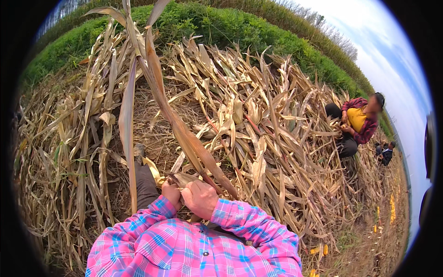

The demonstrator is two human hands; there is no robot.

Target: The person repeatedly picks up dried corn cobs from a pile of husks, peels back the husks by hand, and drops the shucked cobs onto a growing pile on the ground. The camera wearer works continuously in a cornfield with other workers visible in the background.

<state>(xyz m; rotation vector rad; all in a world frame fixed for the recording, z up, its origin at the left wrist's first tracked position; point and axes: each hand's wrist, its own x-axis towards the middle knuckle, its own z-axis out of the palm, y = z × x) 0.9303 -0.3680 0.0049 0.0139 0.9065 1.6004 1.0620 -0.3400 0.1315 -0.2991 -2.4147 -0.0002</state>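
Close in front of my chest, my left hand (171, 194) and my right hand (200, 198) are together, fingers closed on the dry husk of a corn ear (187, 178). A pale peeled-back husk leaf (154, 171) sticks out beyond my left hand. The kernels are hidden by the husk and my fingers. A long dry corn stalk (161, 98) with brown leaves rises from beside my hands towards the top of the view. One hanging leaf (128, 114) of it passes left of my hands, in front of my trouser leg (147, 183).
Cut corn stalks (263, 121) lie in a thick layer ahead and right; more stalks (69, 155) cover the left. Yellow corn ears (325, 249) lie on the ground at lower right. A person (360, 119) crouches at right holding something; another person (385, 152) is farther off. Green plants (221, 27) grow behind.
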